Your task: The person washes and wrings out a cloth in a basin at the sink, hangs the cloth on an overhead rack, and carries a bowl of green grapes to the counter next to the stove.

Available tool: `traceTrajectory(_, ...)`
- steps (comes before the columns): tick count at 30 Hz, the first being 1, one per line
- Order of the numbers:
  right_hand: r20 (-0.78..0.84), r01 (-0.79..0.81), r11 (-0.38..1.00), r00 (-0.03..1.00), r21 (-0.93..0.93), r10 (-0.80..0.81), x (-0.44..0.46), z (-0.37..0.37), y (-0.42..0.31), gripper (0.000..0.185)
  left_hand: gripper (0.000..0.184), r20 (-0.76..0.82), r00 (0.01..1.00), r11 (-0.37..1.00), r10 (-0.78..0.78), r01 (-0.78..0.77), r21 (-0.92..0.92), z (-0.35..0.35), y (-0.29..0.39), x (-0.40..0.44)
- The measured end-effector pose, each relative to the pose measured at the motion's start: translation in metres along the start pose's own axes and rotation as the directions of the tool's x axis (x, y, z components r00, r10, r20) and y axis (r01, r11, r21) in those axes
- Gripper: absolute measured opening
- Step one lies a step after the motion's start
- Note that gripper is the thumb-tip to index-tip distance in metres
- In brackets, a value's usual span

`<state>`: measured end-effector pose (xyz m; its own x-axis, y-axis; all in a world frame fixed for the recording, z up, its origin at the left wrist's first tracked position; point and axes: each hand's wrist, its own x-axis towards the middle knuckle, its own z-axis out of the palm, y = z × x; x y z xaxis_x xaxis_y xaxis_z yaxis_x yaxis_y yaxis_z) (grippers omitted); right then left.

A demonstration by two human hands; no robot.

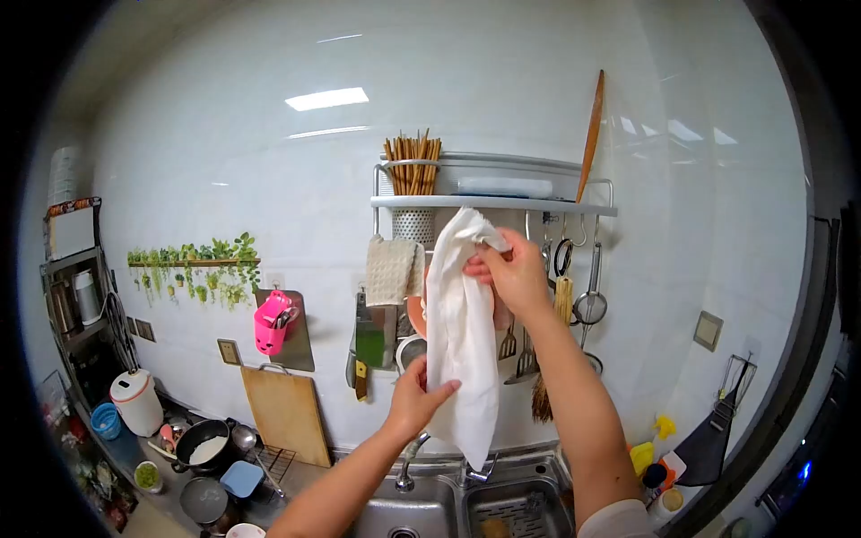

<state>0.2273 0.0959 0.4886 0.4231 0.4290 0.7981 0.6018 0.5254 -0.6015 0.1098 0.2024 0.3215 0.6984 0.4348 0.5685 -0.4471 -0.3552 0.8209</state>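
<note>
A long white cloth (466, 350) hangs upright in front of me, over the sink and before the wall rack. My right hand (513, 269) pinches it near the top, fingers closed on the fabric. Lower down, my left hand (417, 399) grips its left edge, the thumb in front and the other fingers hidden behind. The cloth's bottom end tapers down close to the faucet (410, 462). Just left of its upper part, a beige towel (390, 271) hangs below the shelf.
Below is a double steel sink (404, 502). The wall shelf (493, 204) holds a chopstick container (413, 179), with utensils such as a strainer (589, 307) hanging beneath. At left stand a cutting board (285, 417), a black pan (206, 448) and a blue container (242, 479). Bottles (664, 502) stand at right.
</note>
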Motion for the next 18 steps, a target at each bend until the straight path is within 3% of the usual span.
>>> traceTrajectory(3,0.028,0.136,0.982,0.991,-0.127,-0.134,0.037,-0.014,0.023,0.018,0.050,-0.044,0.997,0.998,0.058,-0.059,-0.011,0.003,0.010,0.023)
traceTrajectory(5,0.062,0.308,0.911,0.951,-0.274,-0.303,0.056,-0.022,0.035,0.020,0.053,-0.036,0.999,0.996,0.021,-0.024,-0.083,0.007,0.015,0.034)
traceTrajectory(6,0.063,0.283,0.849,0.956,-0.447,-0.286,0.053,-0.024,0.022,0.024,0.053,-0.036,0.999,0.997,0.024,-0.027,-0.079,0.010,0.016,0.039)
traceTrajectory(10,0.090,0.345,0.735,0.927,-0.584,-0.363,0.062,-0.034,0.026,0.030,0.063,-0.010,1.000,0.993,0.000,-0.001,-0.121,0.031,0.022,0.050)
traceTrajectory(12,0.169,0.347,0.581,0.926,-0.736,-0.338,0.060,-0.036,0.028,0.034,0.070,0.013,1.000,0.995,0.021,-0.019,-0.099,0.041,0.022,0.051)
traceTrajectory(13,0.169,0.345,0.584,0.927,-0.735,-0.335,0.060,-0.039,0.034,0.034,0.070,0.012,1.000,0.995,0.016,-0.015,-0.097,0.046,0.023,0.050)
traceTrajectory(15,0.342,0.496,0.382,0.848,-0.780,-0.404,0.060,-0.043,0.046,0.037,0.072,0.038,0.997,0.997,0.073,-0.071,-0.039,0.054,0.023,0.049)
traceTrajectory(18,0.383,0.527,0.345,0.830,-0.777,-0.404,0.063,-0.043,0.060,0.033,0.078,0.075,0.990,0.992,0.122,-0.123,0.016,0.056,0.010,0.052)
